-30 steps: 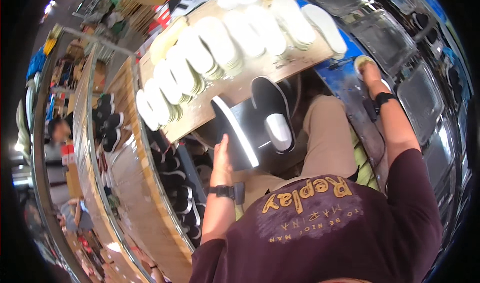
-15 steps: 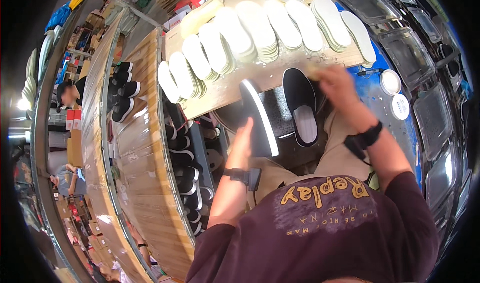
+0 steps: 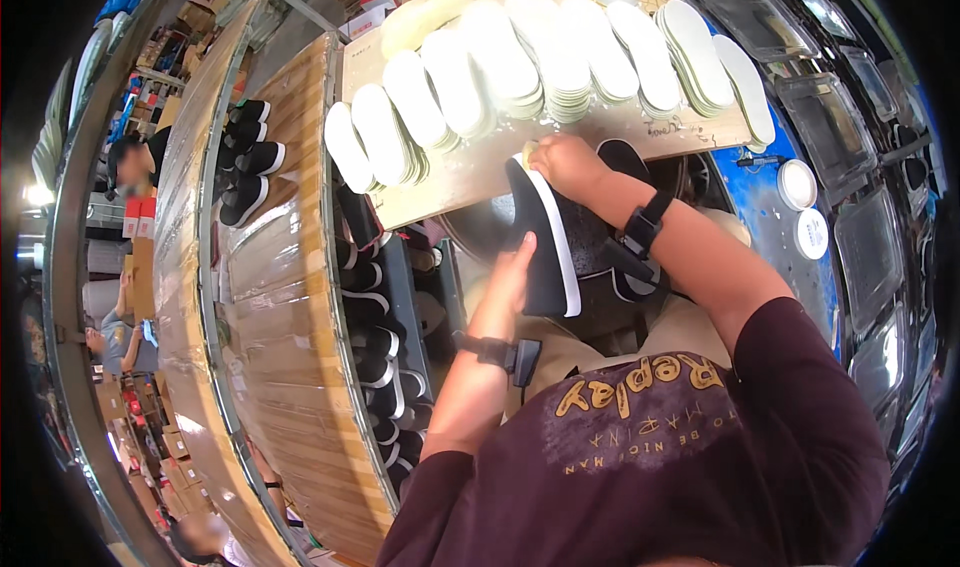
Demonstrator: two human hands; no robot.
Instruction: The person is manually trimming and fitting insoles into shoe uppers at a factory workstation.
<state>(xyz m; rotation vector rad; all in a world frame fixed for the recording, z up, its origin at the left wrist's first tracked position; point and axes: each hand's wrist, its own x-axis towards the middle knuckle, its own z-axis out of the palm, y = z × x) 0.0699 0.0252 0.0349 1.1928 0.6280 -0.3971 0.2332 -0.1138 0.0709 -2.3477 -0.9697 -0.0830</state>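
My left hand (image 3: 514, 275) is closed on a black shoe (image 3: 538, 257) with a white sole edge, tilted on its side above my lap. Against the far end of that white edge, my right hand (image 3: 568, 167) pinches a small pale yellow pad (image 3: 528, 153), perhaps a sponge. A second black shoe (image 3: 626, 157) lies to the right, largely covered by my right wrist and forearm. Beneath the shoes is a dark, shiny round surface (image 3: 482, 229).
Stacked white insoles (image 3: 560, 67) line a wooden board (image 3: 690, 132) ahead. White round tubs (image 3: 797, 185) and a black marker (image 3: 762, 160) sit on a blue surface at right. A rack shelf (image 3: 275, 297) with black shoes (image 3: 245, 199) stands left; clear plastic trays (image 3: 868, 242) are far right.
My right hand has moved left, bringing the pale pad onto the held shoe's far end. Its forearm now covers much of the second shoe. My left hand still holds its shoe.
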